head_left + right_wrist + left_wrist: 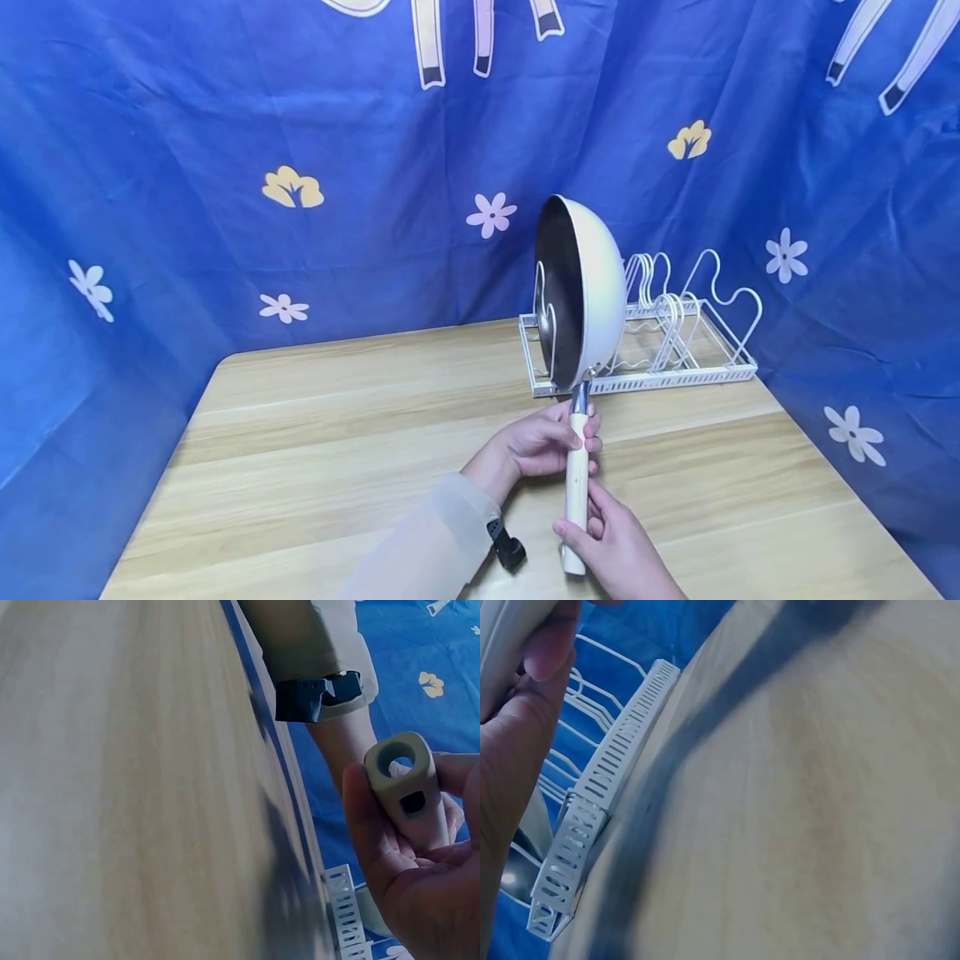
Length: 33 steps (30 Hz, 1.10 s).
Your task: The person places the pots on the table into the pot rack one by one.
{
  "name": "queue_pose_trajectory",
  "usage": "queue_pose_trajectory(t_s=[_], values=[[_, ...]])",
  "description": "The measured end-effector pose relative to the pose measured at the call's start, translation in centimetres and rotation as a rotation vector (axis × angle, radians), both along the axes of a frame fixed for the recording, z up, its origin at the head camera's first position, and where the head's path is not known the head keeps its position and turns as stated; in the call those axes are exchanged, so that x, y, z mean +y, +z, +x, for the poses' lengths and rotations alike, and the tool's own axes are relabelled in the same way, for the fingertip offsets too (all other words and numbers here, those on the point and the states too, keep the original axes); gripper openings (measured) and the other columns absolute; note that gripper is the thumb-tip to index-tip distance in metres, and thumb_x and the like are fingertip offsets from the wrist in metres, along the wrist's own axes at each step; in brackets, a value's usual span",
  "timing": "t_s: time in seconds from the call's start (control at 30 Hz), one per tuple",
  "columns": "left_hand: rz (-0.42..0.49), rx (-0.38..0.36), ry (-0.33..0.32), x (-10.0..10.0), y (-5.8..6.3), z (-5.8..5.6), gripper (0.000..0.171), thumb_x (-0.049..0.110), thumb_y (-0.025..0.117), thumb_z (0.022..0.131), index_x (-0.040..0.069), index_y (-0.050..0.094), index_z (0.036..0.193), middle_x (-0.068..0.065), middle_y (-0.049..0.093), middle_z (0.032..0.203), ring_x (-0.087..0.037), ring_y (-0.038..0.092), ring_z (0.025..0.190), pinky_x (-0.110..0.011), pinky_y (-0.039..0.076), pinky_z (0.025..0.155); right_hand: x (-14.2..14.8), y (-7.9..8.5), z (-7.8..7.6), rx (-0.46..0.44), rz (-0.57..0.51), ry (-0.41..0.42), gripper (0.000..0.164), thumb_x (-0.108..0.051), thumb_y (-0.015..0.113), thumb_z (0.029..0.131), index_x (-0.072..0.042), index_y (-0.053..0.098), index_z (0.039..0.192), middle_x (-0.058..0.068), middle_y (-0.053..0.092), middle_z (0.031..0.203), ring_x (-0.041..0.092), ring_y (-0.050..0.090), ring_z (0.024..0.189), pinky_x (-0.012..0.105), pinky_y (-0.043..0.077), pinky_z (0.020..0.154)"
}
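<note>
A wok [604, 287] with a white outside and a dark inside stands on its edge in the left part of a white wire rack [660, 382]. Its pale handle [576, 500] points toward me, past the rack's front rail. Near the metal neck, my left hand [543, 442] grips the handle, thumb on top and fingers around the far side. Lower down, my right hand [618, 542] holds the handle's end between thumb and fingers. The right wrist view shows the handle's end [409, 784], with a round hole, between those fingers.
Several curved wire dividers [667, 325] rise from the rack right of the wok. The wooden table [337, 433] carries the rack near its back right edge. A blue patterned curtain [360, 167] hangs behind and along both sides. A black wrist strap [506, 546] sits at my left sleeve.
</note>
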<state>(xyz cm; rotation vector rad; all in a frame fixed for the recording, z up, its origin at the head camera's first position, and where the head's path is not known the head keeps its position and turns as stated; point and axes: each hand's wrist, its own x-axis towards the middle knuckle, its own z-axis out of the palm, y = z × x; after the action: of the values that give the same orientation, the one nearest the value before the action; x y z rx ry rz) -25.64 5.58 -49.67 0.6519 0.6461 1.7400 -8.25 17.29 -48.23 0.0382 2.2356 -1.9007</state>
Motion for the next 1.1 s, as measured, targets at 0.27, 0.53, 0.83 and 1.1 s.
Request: queue_pose_trajectory(t_s=[0.27,0.53,0.83,1.1], values=[[-0.030,0.018,0.021,-0.2,0.0,0.0,0.044,-0.012,0.040,0.080,0.019,0.045,0.110,0.008,0.056,0.094,-0.011,0.055,0.089,-0.033,0.059,0.086,0.0,-0.1,-0.2,-0.008,0.136,0.002,0.084,-0.033,0.074,0.089,0.005,0.031,0.151,0.006,0.069,0.094,0.006,0.068,0.081,0.023,0.060,0.070],[-0.220,0.080,0.080,-0.5,0.7,-0.1,0.043,-0.011,0.042,0.081,0.020,0.044,0.111,0.007,0.058,0.095,-0.010,0.061,0.089,-0.036,0.059,0.089,-0.1,-0.3,-0.4,0.017,0.354,-0.053,0.071,-0.040,0.078,0.084,-0.007,0.050,0.140,-0.002,0.058,0.078,0.004,0.054,0.067,0.020,0.047,0.059],[-0.361,0.166,0.097,-0.7,1.8,-0.1,0.034,-0.007,0.050,0.087,0.015,0.042,0.111,0.001,0.059,0.096,-0.017,0.063,0.088,-0.035,0.059,0.089,-0.2,-0.7,-0.6,0.064,0.438,-0.031,0.067,-0.041,0.078,0.084,-0.007,0.053,0.136,-0.005,0.059,0.079,0.001,0.053,0.068,0.018,0.046,0.059],[-0.447,0.200,0.162,-1.3,1.7,-0.1,0.045,-0.004,0.057,0.092,0.006,0.045,0.134,-0.005,0.066,0.116,-0.018,0.070,0.101,-0.047,0.055,0.104,-0.4,-0.8,-0.7,0.080,0.507,-0.055,0.058,-0.034,0.079,0.084,-0.011,0.055,0.131,-0.004,0.051,0.087,0.003,0.048,0.071,0.018,0.042,0.060]])
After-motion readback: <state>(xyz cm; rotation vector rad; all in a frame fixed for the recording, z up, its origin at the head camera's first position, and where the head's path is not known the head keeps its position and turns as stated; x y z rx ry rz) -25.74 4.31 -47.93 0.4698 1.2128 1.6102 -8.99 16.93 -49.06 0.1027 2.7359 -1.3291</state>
